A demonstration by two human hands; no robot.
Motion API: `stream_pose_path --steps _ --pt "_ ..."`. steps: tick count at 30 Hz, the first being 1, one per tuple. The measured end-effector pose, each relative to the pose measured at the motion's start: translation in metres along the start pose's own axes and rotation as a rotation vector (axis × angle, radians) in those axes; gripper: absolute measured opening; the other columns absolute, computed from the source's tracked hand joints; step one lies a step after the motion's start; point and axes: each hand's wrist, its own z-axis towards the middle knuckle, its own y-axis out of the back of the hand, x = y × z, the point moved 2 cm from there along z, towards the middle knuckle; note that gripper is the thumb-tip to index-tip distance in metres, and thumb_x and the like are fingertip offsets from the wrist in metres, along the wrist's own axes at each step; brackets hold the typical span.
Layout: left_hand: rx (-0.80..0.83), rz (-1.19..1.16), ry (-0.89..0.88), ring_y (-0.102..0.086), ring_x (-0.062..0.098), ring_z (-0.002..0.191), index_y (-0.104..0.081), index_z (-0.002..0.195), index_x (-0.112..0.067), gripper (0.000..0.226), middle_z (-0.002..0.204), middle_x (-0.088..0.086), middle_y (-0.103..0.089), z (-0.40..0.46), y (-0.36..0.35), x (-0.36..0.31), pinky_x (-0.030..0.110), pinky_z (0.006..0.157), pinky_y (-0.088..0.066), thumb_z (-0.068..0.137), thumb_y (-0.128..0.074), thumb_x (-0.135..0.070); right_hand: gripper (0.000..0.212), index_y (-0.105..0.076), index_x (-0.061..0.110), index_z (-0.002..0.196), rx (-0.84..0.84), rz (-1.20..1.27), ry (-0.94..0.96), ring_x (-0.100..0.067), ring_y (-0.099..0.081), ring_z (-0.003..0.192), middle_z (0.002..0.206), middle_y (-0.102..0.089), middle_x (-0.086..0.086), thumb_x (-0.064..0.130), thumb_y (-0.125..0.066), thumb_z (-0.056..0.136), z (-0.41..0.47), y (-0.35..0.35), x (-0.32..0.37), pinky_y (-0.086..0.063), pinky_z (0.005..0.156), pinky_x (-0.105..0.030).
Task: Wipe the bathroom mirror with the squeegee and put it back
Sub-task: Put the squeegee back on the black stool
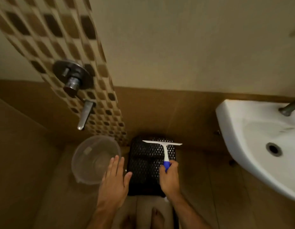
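Blue-handled squeegee (pixel 163 150) in curled right hand (pixel 170 177)

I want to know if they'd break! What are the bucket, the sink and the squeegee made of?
Bucket: probably clear plastic, since the floor shows through it. Sink: looks like glossy white ceramic, smooth and shiny. Squeegee: seems white plastic with a blue handle, gripped by the right hand; its blade edge is too small to tell.

a clear bucket (pixel 95 160) beside a black, perhaps perforated stool (pixel 146 169); white sink (pixel 252 129) right.
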Motion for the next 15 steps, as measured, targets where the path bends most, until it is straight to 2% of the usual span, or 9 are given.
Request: stream_pose_path --steps 2,3,4,7,11,15 --pt "0.022 -0.008 -0.008 -0.01 0.014 0.142 -0.032 0.147 -0.014 0.067 0.155 0.003 -0.024 0.013 -0.021 0.009 0.039 0.108 -0.027 0.094 -0.021 -0.054 0.016 -0.042 0.014 0.106 0.007 -0.034 -0.022 -0.02 -0.059 0.071 0.088 -0.06 -0.011 0.013 -0.053 0.094 0.016 -0.023 -0.02 -0.044 0.062 -0.019" --pt "0.026 -0.018 -0.013 -0.012 0.015 0.142 -0.033 0.147 -0.013 0.066 0.154 0.004 -0.024 0.021 -0.033 0.015 0.039 0.108 -0.027 0.094 -0.022 -0.053 0.016 -0.041 0.015 0.104 0.01 -0.048 -0.028 -0.02 -0.057 0.07 0.086 -0.059 -0.009 0.011 -0.053 0.094 0.026 -0.035 -0.03 -0.039 0.057 -0.013" --pt "0.034 -0.028 -0.011 -0.013 0.016 0.142 -0.033 0.146 -0.013 0.065 0.154 0.005 -0.025 0.029 -0.044 0.019 0.039 0.108 -0.028 0.095 -0.023 -0.052 0.016 -0.04 0.014 0.104 0.012 -0.058 -0.035 -0.023 -0.058 0.071 0.086 -0.058 -0.009 0.011 -0.053 0.094 0.037 -0.047 -0.038 -0.039 0.057 -0.014" --pt "0.083 -0.041 0.033 -0.008 0.014 0.143 -0.029 0.148 -0.016 0.062 0.156 0.002 -0.018 0.053 -0.076 0.031 0.038 0.108 -0.026 0.097 -0.025 -0.051 0.02 -0.041 0.01 0.109 0.008 -0.076 -0.083 -0.031 -0.061 0.084 0.094 -0.059 -0.016 0.014 -0.053 0.093 0.066 -0.084 -0.058 -0.048 0.076 -0.038" --pt "0.139 -0.082 0.063 0.006 0.007 0.142 -0.016 0.151 -0.023 0.06 0.158 -0.006 -0.004 0.076 -0.114 0.043 0.037 0.11 -0.019 0.097 -0.027 -0.048 0.019 -0.042 0.009 0.109 -0.038 -0.091 -0.061 -0.025 -0.056 0.084 0.094 -0.055 -0.011 0.012 -0.053 0.094 0.095 -0.122 -0.079 -0.044 0.081 -0.033" --pt "0.157 -0.065 -0.006 0.005 0.01 0.143 -0.019 0.15 -0.02 0.062 0.158 -0.002 -0.008 0.084 -0.14 0.059 0.036 0.11 -0.019 0.097 -0.019 -0.052 0.022 -0.044 0.003 0.112 -0.054 -0.127 -0.035 -0.026 -0.053 0.091 0.103 -0.054 -0.016 0.011 -0.054 0.093 0.118 -0.145 -0.101 -0.041 0.088 -0.034"
